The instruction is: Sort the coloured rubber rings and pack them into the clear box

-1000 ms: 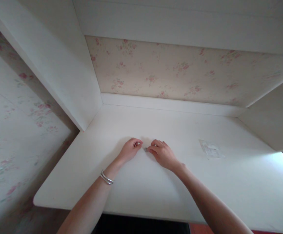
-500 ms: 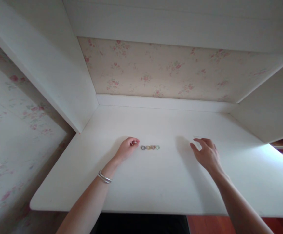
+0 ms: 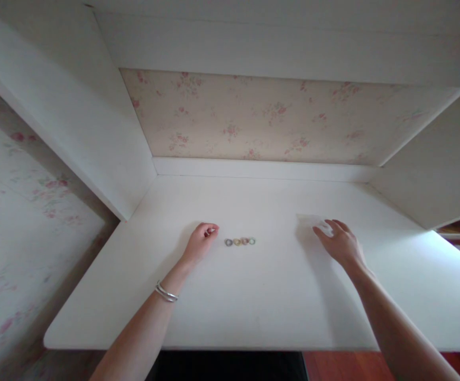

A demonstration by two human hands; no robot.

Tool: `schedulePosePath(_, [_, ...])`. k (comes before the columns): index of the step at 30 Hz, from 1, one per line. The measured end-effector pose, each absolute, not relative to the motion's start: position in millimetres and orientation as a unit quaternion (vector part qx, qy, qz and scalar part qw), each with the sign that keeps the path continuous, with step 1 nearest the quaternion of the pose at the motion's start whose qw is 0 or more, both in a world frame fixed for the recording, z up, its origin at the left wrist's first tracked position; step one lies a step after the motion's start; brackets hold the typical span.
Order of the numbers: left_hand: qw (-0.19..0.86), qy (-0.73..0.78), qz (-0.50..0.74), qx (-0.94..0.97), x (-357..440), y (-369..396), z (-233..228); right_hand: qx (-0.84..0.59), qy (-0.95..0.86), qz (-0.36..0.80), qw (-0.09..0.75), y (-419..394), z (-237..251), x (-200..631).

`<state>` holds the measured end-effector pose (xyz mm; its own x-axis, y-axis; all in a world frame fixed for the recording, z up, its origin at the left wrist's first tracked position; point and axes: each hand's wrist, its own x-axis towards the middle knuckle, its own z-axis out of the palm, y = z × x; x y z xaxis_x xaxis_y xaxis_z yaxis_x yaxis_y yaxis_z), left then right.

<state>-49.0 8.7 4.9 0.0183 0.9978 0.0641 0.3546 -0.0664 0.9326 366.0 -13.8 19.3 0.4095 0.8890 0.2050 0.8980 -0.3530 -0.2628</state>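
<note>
Several small rings lie side by side in a short row on the white desk, in grey, yellowish, pinkish and pale green tones. Just left of the row is my left hand, its fingers curled with the tips together; whatever they may hold is too small to make out. Farther right, my right hand is closed on a thin, see-through plastic bag, crumpled between thumb and fingers. The bag's left part spreads over the desktop.
The white desk has a raised strip along its back and a white side panel on the left. Another panel bounds the right side. Floral wallpaper covers the wall behind. Below the front edge is a dark surface.
My right hand has closed on the plastic bag, which now shows more clearly, lifted and crumpled. My left hand stays curled beside the rings. The whole view has shifted slightly.
</note>
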Motion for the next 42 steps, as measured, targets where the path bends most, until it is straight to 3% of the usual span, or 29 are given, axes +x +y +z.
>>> schedulePosePath(5, [0.392,0.547,0.439,0.596,-45.8,13.1,2.9,-0.746,-0.614,0.029,0.255,9.1,28.4,306.7])
schedulePosePath(10, [0.362,0.526,0.427,0.641,-38.6,20.9,1.6,-0.685,-0.678,0.077,0.256,35.4,40.4,234.1])
schedulePosePath(24, [0.211,0.536,0.294,0.763,-8.9,79.3,-4.3,-0.684,-0.718,0.092,0.092,55.3,44.3,143.2])
schedulePosePath(31, [0.154,0.545,0.273,0.778,-10.2,79.9,-6.7,-0.663,-0.742,0.064,0.08,53.5,41.1,135.0])
schedulePosePath(42, [0.153,0.557,0.248,0.778,-12.8,78.4,-5.1,-0.665,-0.743,0.045,0.066,49.7,41.4,129.5])
